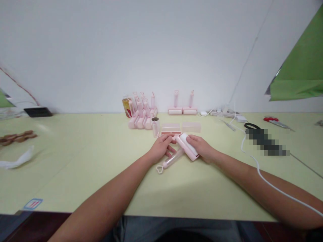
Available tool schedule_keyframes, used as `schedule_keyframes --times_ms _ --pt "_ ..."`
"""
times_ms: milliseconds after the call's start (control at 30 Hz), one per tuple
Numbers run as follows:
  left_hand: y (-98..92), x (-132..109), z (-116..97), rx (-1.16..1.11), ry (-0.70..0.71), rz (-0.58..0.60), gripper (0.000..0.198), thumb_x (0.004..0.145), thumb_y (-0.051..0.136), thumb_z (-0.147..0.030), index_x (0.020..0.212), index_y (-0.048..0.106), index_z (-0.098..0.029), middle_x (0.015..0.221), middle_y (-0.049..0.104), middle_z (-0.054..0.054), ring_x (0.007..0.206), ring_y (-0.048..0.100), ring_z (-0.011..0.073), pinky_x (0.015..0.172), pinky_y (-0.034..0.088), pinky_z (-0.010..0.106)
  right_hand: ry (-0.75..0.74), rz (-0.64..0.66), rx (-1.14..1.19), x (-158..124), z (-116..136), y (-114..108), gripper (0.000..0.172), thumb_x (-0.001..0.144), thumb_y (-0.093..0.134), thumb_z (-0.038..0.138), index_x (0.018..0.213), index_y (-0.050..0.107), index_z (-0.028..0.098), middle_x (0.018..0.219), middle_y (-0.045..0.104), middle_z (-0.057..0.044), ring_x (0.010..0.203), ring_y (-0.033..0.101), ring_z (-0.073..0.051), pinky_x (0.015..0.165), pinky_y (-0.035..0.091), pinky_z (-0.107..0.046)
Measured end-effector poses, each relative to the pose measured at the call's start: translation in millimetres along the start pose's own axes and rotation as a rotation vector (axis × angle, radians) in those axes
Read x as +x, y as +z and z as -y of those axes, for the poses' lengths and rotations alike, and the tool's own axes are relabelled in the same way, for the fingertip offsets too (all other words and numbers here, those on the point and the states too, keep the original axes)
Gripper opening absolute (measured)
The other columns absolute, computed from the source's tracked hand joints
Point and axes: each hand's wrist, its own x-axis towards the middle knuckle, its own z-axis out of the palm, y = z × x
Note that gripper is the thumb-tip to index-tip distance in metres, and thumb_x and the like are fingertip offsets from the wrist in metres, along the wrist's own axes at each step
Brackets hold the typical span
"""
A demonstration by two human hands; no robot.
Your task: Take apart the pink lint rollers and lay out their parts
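A pink lint roller (187,147) with a white sticky roll is gripped at its head by my right hand (201,147), thumb on the roll. Its clear handle (173,158) slants down to the left and ends in a heart-shaped loop (159,169). My left hand (163,146) is beside the head and handle, fingers apart and slightly curled; whether its fingertips touch the roller I cannot tell. Just beyond my hands are a pink roller piece (171,127), partly hidden, a translucent cover (191,127) and an upright clear tube (156,128) with a dark opening.
Several pink lint rollers (140,116) stand at the back beside a yellow-red bottle (126,106). Two more rollers (182,110) stand by the wall. A white cable (256,164) crosses over my right forearm. Red-handled scissors (272,119) lie at the right, crumpled white material (17,160) at the left.
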Motion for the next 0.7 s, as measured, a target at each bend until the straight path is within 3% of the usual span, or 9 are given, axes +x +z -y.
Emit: schedule_keyframes --times_ms 133,267,433,700 --pt "12.1 -4.9 -1.3 -0.068 0.01 0.095 0.052 0.087 0.054 -0.057 0.128 0.052 -0.025 0.097 0.058 0.004 0.07 0.065 0.0137 0.045 0.046 0.018 -0.122 0.004 -0.216 -11.1 -0.2 7.3 0.042 0.087 0.057 0.053 0.11 0.067 0.019 0.09 0.071 -0.003 0.07 0.058 -0.016 0.059 0.043 -0.025" --pt "18.4 -5.6 1.8 0.001 0.13 0.044 0.04 0.086 0.06 -0.05 0.114 0.056 -0.022 0.084 0.055 -0.001 0.063 0.056 0.0094 0.043 0.043 0.016 -0.244 0.026 -0.324 -13.2 0.2 16.9 0.041 0.089 0.056 0.047 0.116 0.067 0.018 0.1 0.072 -0.004 0.083 0.063 -0.02 0.072 0.048 -0.03" --pt "11.8 0.4 4.0 0.087 0.167 -0.041 0.03 0.082 0.067 -0.044 0.084 0.052 -0.017 0.065 0.047 -0.005 0.047 0.044 0.0051 0.038 0.034 0.016 -0.354 0.075 -0.405 -16.1 -1.8 22.6 0.036 0.086 0.062 0.039 0.117 0.068 0.02 0.109 0.072 -0.004 0.096 0.065 -0.023 0.087 0.048 -0.033" --pt "4.6 2.1 7.0 0.031 0.097 -0.007 0.036 0.079 0.07 -0.048 0.083 0.048 -0.018 0.055 0.043 -0.009 0.035 0.037 0.0037 0.032 0.027 0.017 -0.474 -0.003 -0.487 -13.0 -5.8 16.7 0.038 0.086 0.064 0.038 0.12 0.067 0.021 0.113 0.071 -0.005 0.1 0.065 -0.023 0.091 0.048 -0.036"
